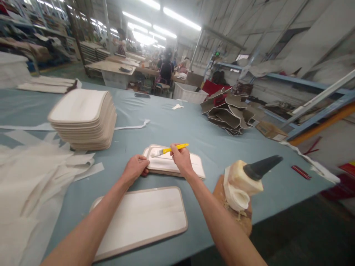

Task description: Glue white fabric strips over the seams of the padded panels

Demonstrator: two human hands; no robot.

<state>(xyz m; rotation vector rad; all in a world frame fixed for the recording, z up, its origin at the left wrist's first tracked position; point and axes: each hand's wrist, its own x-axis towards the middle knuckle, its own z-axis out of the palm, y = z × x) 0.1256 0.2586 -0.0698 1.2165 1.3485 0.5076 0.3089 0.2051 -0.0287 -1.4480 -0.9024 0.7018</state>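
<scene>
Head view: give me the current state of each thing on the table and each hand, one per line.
Right hand: shut on the yellow brush, bristles on the small panel.
Left hand: pressing the small panel's left edge.
Small panel: flat, on top of a few others.
Large panel: flat, untouched, near table edge.
Tall panel stack: neatly piled.
Glue bottle: tilted, dark nozzle pointing right.
Dark pieces: loose heap.

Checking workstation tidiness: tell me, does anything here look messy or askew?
Yes. The glue bottle beside the right hand is caked in dried drips, its nozzle tilted. The dark pieces lie in a jumbled heap, and fabric strips sprawl loosely at left.
</scene>
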